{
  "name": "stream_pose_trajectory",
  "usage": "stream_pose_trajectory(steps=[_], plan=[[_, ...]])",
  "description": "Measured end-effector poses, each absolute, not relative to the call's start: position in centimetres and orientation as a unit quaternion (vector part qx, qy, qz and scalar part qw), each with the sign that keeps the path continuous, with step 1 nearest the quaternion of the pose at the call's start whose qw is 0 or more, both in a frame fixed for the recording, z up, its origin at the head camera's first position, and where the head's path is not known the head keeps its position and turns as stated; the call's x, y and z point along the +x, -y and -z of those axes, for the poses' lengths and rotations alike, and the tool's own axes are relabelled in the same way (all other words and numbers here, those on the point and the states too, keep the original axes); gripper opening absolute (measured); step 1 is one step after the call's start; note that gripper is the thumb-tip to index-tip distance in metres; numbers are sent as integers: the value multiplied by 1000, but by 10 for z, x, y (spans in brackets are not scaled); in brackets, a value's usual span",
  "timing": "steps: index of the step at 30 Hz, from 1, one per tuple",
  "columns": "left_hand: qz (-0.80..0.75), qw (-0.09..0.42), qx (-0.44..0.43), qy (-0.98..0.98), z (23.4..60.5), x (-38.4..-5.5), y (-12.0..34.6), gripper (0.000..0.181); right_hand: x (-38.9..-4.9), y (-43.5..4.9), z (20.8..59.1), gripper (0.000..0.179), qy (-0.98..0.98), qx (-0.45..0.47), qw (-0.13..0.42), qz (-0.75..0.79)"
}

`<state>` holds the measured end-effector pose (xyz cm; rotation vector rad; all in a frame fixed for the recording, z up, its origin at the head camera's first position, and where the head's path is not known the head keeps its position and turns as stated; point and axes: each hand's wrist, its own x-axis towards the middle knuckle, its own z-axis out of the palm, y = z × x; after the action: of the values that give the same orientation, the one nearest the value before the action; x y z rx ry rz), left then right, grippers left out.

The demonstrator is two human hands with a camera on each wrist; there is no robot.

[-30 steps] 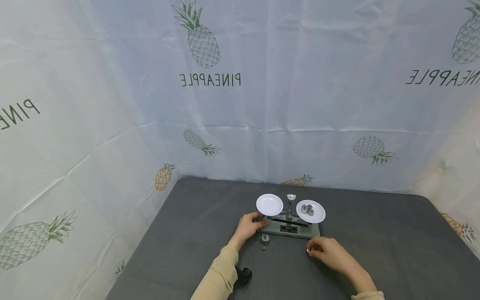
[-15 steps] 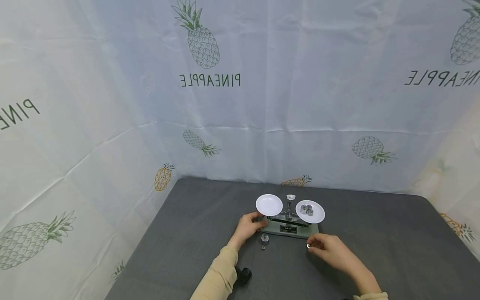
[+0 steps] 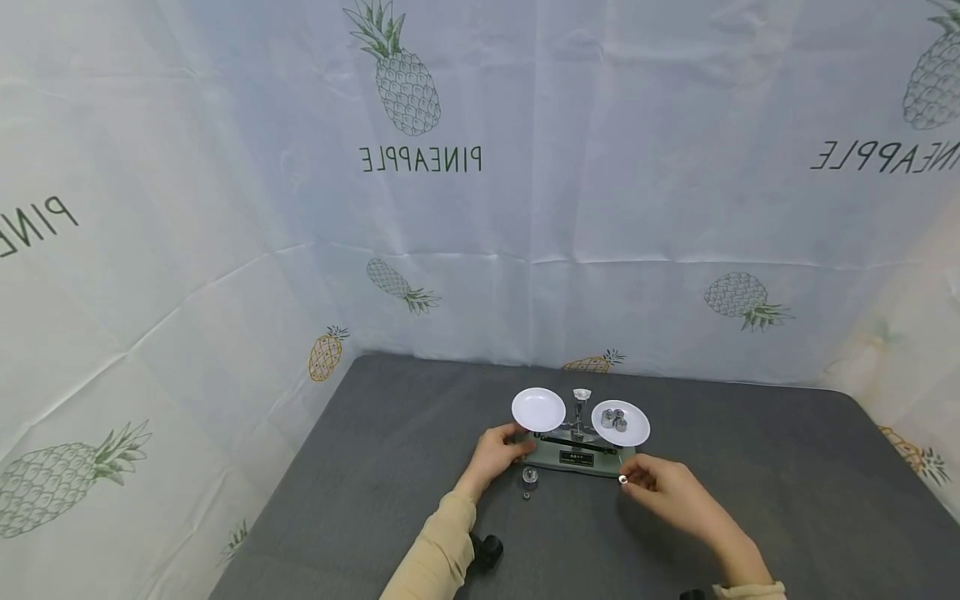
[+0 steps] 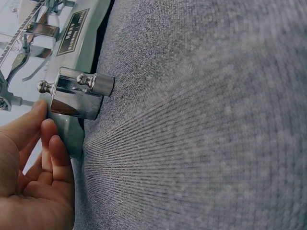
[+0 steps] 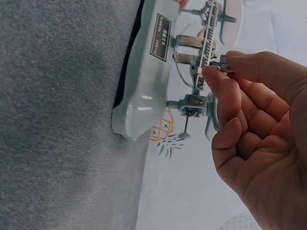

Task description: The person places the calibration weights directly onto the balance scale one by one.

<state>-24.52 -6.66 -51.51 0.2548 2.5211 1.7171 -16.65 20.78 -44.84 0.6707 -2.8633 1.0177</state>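
Note:
A green-based balance scale (image 3: 545,454) stands on the dark table, its left pan (image 3: 538,410) bare. Several metal weights (image 3: 613,421) sit together in the right pan (image 3: 639,423). My left hand (image 3: 492,456) grips the left end of the base, thumb on top and fingers curled at the side, as the left wrist view shows. Thumb and fingertips of my right hand (image 3: 670,493) pinch a small metal weight (image 5: 222,63), held up in front of the scale's right end. A large knobbed weight (image 4: 76,98) and a much smaller one (image 4: 102,84) stand before the base near my left hand.
Grey cloth covers the table (image 3: 390,467). Behind and beside it hangs a pale curtain (image 3: 480,308) printed with pineapples. A black device (image 3: 490,552) shows at my left forearm.
My right hand has lifted the small weight from low over the cloth, moving up and slightly forward toward the scale's right end. My left hand stays on the base.

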Motion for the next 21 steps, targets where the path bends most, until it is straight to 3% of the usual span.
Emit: stream_pose_trajectory(steps=[10,21], plan=[[-558,43,80,-825,515,-245,67,30,-170,-210,434,11,929,149,30,-338],[-562,43,83,-822,516,-244,67,30,-183,-215,433,16,931,101,100,-337]])
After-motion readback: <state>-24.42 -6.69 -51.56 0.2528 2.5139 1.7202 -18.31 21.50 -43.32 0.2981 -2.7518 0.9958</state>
